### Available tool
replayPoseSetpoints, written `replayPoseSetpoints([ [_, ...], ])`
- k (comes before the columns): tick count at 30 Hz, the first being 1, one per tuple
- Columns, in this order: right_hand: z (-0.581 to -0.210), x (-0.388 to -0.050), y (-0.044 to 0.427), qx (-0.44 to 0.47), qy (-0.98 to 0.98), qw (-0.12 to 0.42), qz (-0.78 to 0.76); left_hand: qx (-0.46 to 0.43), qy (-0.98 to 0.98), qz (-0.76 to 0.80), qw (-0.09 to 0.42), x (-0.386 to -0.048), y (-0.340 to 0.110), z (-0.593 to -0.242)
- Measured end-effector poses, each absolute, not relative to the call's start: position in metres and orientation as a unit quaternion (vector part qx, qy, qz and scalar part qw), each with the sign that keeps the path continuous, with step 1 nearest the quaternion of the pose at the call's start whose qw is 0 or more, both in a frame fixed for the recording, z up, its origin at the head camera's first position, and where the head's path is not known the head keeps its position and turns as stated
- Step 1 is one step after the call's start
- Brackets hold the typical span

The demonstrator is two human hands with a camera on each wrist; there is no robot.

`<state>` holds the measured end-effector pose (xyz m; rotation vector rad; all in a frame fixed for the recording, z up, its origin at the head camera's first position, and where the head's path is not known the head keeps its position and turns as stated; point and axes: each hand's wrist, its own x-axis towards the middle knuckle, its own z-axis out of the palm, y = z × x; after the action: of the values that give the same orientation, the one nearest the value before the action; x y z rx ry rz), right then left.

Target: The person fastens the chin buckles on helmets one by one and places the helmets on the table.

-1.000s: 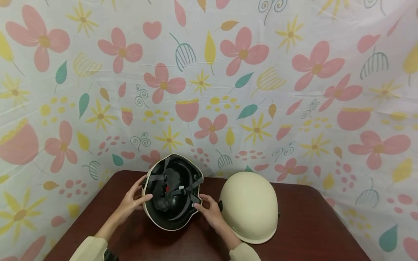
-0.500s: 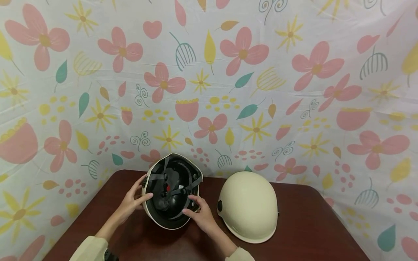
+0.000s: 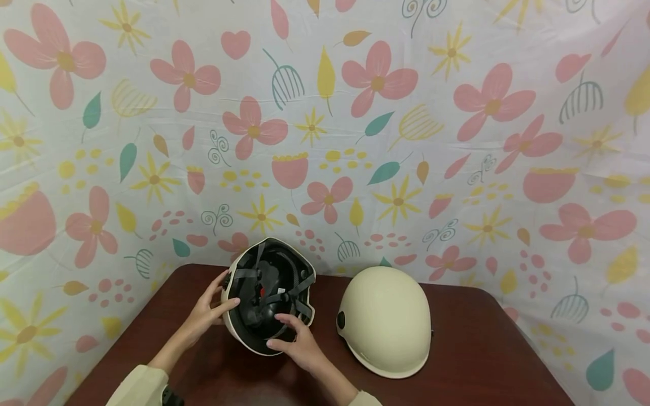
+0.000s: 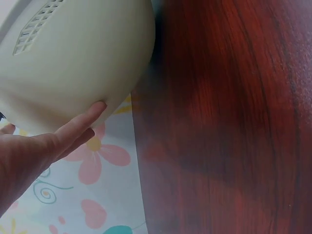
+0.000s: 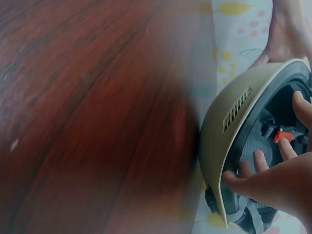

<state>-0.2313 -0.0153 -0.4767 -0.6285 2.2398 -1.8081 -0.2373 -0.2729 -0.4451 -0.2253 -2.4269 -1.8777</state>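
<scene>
An upturned cream helmet (image 3: 269,353), black inside with grey straps (image 3: 246,274), tilts toward the head camera. My left hand (image 3: 200,318) grips its left rim, thumb over the edge and fingers against the outer shell. The left wrist view shows those fingers (image 4: 80,127) on the smooth shell below a vent grille. My right hand (image 3: 302,345) is at the lower right of the opening, thumb and forefinger apart. In the right wrist view its fingers (image 5: 261,161) extend over the black lining near a red piece (image 5: 282,136); whether they touch it I cannot tell.
A second cream helmet (image 3: 386,321) lies dome up to the right, close to my right forearm. Both rest on or over a dark red-brown wooden table (image 3: 482,349). A floral sheet (image 3: 325,135) hangs behind the table's back edge.
My right hand has let go of the helmet's right rim and moved left and down across its opening. The left hand keeps its grip; the helmet has barely shifted.
</scene>
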Motion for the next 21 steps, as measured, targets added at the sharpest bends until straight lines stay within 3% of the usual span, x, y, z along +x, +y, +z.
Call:
replayPoseSetpoints([
  [21, -0.482, -0.228, -0.026, -0.255, 0.784, 0.098, -0.557, -0.059, -0.799, -0.598, 0.020, -0.239, -0.261, -0.435],
])
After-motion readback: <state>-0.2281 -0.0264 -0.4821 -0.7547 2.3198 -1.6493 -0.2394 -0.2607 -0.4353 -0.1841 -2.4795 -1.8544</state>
